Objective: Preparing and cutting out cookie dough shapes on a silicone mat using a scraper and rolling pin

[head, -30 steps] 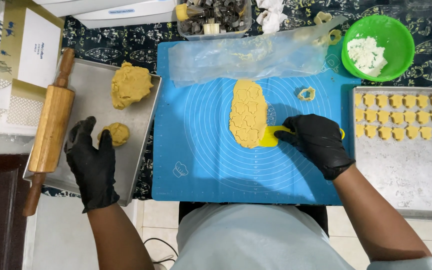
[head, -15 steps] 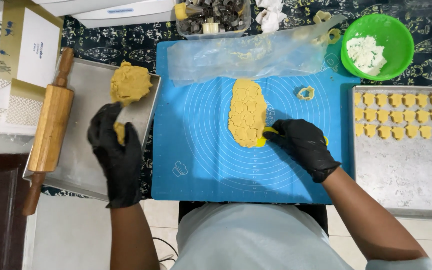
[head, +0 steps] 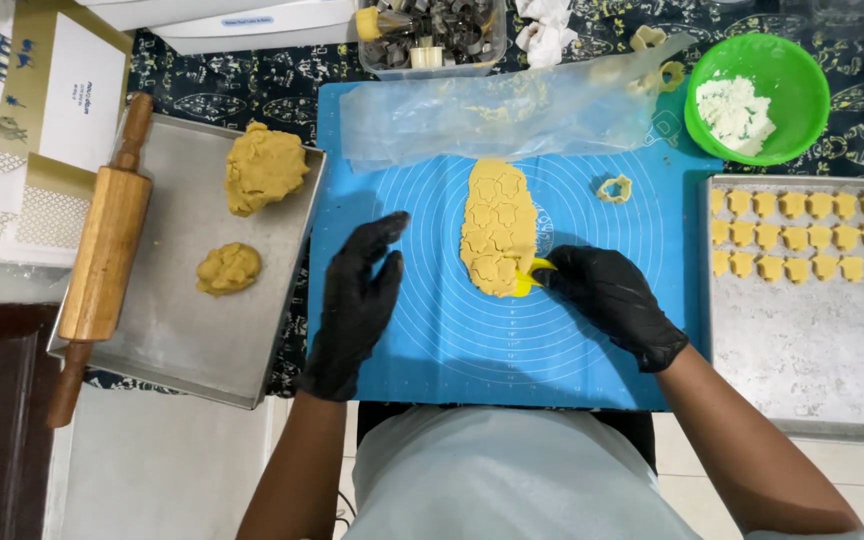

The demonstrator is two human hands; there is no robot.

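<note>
The head view looks down at your two black-gloved hands over the blue mat (head: 452, 340) on the desk. Your right hand (head: 617, 300) is curled around a small yellow cutter (head: 530, 277), and it presses the cutter into the bottom edge of the flat dough (head: 497, 225), which lies in the middle of the mat with shapes already stamped in it. Your left hand (head: 357, 300) is open and flat, holds nothing, and sits on the mat just beside the dough.

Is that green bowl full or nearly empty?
Nearly empty: the green bowl holds only a small heap of white powder on one side, with bare green bottom showing beside it.
</note>
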